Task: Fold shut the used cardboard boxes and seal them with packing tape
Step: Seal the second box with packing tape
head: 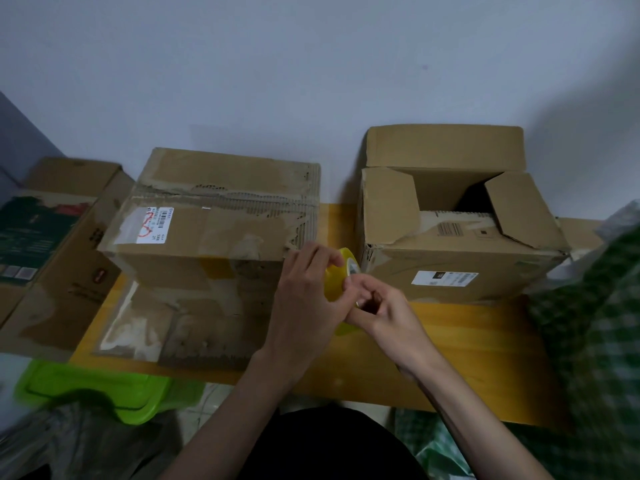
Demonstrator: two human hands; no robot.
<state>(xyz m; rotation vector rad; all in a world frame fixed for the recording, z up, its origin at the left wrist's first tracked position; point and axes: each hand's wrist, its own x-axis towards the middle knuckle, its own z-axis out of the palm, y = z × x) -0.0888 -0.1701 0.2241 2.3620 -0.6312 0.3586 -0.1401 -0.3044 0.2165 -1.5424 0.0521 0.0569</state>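
A yellow roll of packing tape (pixel 337 277) is held upright over the yellow table, between the two boxes. My left hand (pixel 304 299) wraps around its left side. My right hand (pixel 377 306) pinches at the roll's face with fingertips, as if picking at the tape end. The left cardboard box (pixel 214 216) has its top flaps folded shut and torn paper along the seam. The right cardboard box (pixel 457 237) stands open, with its back flap upright and its side flaps angled inward.
The yellow table (pixel 450 348) stands against a plain wall. Flattened cardboard (pixel 166 327) lies in front of the left box. More boxes (pixel 59 216) sit at the far left. A green plastic lid (pixel 104 389) lies below left, and checked green fabric (pixel 595 341) lies at the right.
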